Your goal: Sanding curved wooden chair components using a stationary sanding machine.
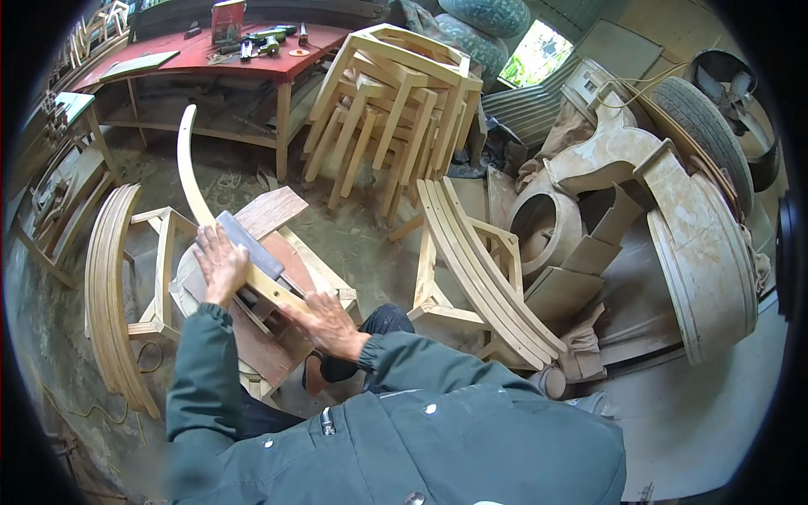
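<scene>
Both hands grip a long, curved pale wooden slat (195, 200) that slants from the far left toward me. My left hand (221, 263) is closed over its middle, knuckles up. Lower down, my right hand (326, 324) is wrapped round the near end, by a small dark hole in the wood. Along the slat's right side lies a flat grey block with rounded corners (250, 246), perhaps a sander's belt; the slat partly hides it. Beneath are a wooden board (269, 212) and a low wooden frame (337, 290).
Stacked curved slats (118, 290) lean on a wooden frame (166, 273) at left. More curved slats (492, 282) rest on another frame (438, 313) at right. Behind are piled stools (404, 93) and a red table (189, 52) with green power tools (265, 40). Dusty curved panels (699, 244) stand far right.
</scene>
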Tool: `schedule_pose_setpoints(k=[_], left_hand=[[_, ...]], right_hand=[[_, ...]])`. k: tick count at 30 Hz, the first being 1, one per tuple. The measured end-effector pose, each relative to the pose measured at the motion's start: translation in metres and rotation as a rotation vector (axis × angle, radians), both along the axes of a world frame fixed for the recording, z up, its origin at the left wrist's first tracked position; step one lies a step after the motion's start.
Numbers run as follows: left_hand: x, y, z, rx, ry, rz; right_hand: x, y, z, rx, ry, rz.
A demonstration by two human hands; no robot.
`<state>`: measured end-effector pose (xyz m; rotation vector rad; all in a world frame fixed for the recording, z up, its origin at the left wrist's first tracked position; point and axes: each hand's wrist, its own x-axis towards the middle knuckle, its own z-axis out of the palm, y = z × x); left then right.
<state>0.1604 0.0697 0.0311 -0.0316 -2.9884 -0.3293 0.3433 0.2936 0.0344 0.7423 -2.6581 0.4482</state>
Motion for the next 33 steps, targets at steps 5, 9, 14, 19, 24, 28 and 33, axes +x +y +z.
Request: schedule_pose_setpoints(k=[5,9,14,19,24,28,33], left_hand=[[0.087,0.048,0.0,-0.037,0.098,-0.056],[0.122,0.071,-0.001,0.052,0.079,-0.059],[0.089,0.043,-0.003,0.108,0.107,-0.041],[0.002,0.031,-0.018,0.117,0.353,-0.138],[-0.059,-0.017,-0.01,0.152,0.132,-0.108],[-0.094,-0.046,-0.005,0.156,0.091,-0.069],[-0.126,-0.08,-0.014,0.168,0.165,0.004]], right_hand=[[0.079,0.044,0.003,-0.077,-0.05,0.031],[0.11,0.067,0.011,-0.042,-0.028,0.013],[0.068,0.045,0.01,-0.088,0.007,0.071],[0.01,0.014,0.004,-0.044,0.016,0.02],[-0.043,-0.042,0.0,-0.052,-0.004,-0.052],[-0.082,-0.071,-0.001,0.003,-0.018,-0.036],[-0.133,-0.105,0.001,0.037,0.026,-0.035]])
